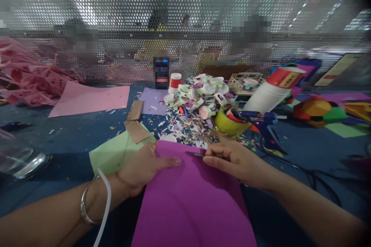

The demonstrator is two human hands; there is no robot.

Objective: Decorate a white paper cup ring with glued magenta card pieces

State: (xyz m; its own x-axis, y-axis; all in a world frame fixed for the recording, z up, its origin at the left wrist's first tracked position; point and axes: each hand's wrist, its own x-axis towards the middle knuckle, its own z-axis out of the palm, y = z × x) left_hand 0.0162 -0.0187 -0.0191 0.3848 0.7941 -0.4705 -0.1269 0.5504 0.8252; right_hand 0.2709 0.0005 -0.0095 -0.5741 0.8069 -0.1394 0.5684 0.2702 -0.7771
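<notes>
A sheet of magenta paper (191, 200) spans the space before me, reaching off the bottom of the view. My left hand (145, 166) grips its left edge near the far corner, thumb on top and the fingers hidden underneath. In my right hand (232, 160) are scissors (194, 154). One thin pointed blade shows over the paper's far end, its tip toward the left; the handles are mostly covered by the fingers. Light green paper (111, 154) lies beside my left hand, with brown cardboard pieces (136, 131) on it.
Paper scraps (185, 127) and a heap of white cup pieces (205, 90) lie beyond the sheet. A blue glue gun (265, 125), a yellow-green tape roll (228, 123) and stacked paper cups (266, 94) stand right. A clear glass (20, 158) and pink paper (92, 98) are left.
</notes>
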